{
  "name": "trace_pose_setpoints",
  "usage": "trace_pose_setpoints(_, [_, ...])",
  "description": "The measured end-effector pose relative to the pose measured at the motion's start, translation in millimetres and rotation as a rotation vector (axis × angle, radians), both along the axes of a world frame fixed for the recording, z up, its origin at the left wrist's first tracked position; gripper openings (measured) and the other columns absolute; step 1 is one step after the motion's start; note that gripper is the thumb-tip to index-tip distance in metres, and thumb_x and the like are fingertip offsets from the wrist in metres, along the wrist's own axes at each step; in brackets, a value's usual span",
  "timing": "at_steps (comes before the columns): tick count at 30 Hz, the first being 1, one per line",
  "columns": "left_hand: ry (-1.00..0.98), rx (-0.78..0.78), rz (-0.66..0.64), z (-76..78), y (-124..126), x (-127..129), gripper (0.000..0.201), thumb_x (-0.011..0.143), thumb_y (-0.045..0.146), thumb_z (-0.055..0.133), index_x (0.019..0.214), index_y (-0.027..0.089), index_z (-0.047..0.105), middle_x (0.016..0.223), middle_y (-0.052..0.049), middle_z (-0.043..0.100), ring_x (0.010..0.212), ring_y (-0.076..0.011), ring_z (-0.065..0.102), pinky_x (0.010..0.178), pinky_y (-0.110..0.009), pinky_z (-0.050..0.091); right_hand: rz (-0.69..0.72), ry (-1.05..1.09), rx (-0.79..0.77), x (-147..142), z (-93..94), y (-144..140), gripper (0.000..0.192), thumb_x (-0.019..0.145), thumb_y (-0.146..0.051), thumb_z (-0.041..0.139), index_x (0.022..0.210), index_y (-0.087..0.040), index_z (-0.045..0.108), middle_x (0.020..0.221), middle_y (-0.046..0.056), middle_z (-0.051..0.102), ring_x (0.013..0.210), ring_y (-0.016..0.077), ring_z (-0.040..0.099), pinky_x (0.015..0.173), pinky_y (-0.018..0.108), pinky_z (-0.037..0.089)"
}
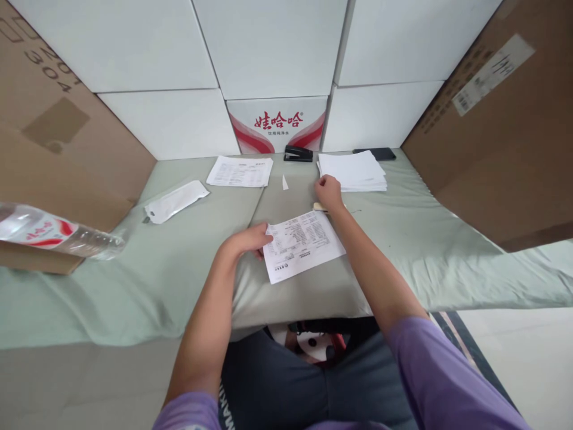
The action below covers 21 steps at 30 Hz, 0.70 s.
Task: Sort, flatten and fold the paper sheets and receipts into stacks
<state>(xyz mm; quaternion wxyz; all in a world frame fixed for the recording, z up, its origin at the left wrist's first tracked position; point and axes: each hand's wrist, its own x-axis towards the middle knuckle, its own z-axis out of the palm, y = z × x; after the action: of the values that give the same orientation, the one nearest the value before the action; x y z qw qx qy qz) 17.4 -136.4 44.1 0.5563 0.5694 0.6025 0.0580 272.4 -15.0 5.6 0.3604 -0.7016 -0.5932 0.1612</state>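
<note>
My left hand [251, 240] grips the left edge of a printed sheet [304, 245], thumb on top and fingers beneath. The sheet lies near the front of the cloth-covered table. My right hand [329, 192] is closed at the front left corner of a stack of white paper [353, 170]. Its fingertips are pinched together; what is between them, if anything, is too small to make out. Below the right wrist lies a small tan stick-like piece [319, 206], partly covered by the arm. A black stapler [298, 153] stands behind, left of the stack.
A pile of printed sheets [240, 172], a white packet [176, 201] and a paper scrap [285, 183] lie on the table [201, 239]. A black phone-like slab [380, 154] is behind the stack. A water bottle [58, 233] is at left. Cardboard boxes [505, 131] flank both sides; white boxes [277, 125] stand behind.
</note>
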Motion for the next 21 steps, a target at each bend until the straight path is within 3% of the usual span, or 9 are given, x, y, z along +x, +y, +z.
trace_pose_setpoints(10, [0.046,0.033,0.026,1.0,0,3,0.021,0.079,0.014,0.055,0.098,0.021,0.056,0.088,-0.008,0.077,0.081,-0.0259,0.075,0.055,-0.029,0.057,-0.013,0.145,-0.009,6,1.9,2,0.009,0.081,-0.022,0.051,0.073,-0.021,0.054,0.080,0.003,0.063,0.078,0.0175,0.054,0.076,0.028,0.042])
trace_pose_setpoints(17, [0.041,0.035,0.022,-0.8,0,3,0.022,0.078,0.015,0.058,0.098,0.022,0.058,0.083,-0.007,0.077,0.071,-0.0245,0.073,0.051,-0.028,0.055,-0.047,0.355,-0.005,17,-5.5,9,0.011,0.079,-0.030,0.052,0.071,-0.022,0.051,0.068,-0.003,0.050,0.067,0.0135,0.046,0.065,0.025,0.038])
trace_pose_setpoints(21, [0.024,0.043,0.038,0.4,0,3,0.020,0.076,0.013,0.058,0.094,0.021,0.060,0.077,-0.007,0.075,0.068,-0.0250,0.073,0.050,-0.029,0.054,-0.013,0.244,-0.001,18,-7.1,9,0.013,0.081,-0.032,0.050,0.074,-0.022,0.050,0.071,-0.003,0.052,0.068,0.0134,0.048,0.065,0.025,0.039])
